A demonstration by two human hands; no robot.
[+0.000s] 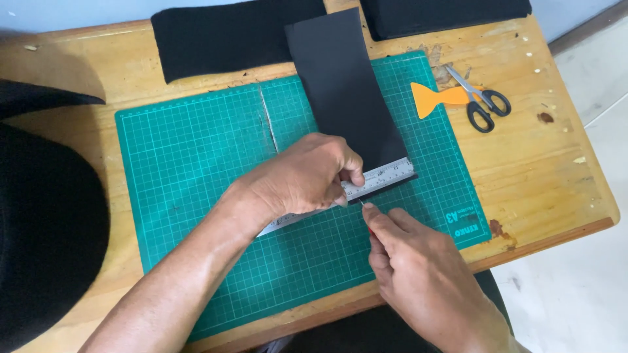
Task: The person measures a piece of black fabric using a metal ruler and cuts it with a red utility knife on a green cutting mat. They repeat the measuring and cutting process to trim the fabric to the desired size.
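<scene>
Your left hand [307, 173] presses down on a steel ruler [366, 186], its grip closed over the ruler's middle so the fingertips pin it flat. The ruler lies at a slant across the near end of a long black sheet [343, 91], which stretches away from you toward the far edge of the surface [549, 176].

Your right hand [418, 274] is just beside the ruler's near side, its grip clamped on a slim cutting knife [367, 221] with a red handle. Most of the knife is hidden in your fist; only its tip shows, touching the sheet at the ruler's edge.

Sheet and ruler rest on a green cutting mat [196, 150] printed with a grid, which covers the middle of the wooden surface.

Toward the right edge of the surface, just off the mat's far right corner, lie an orange plastic scraper [435, 98] and black-handled scissors [484, 101], overlapping each other.

Along the far edge sit two black fabric pieces, one at the far left [229, 36] and one at the far right [445, 13]. More dark cloth [46, 222] drapes over the left edge.
</scene>
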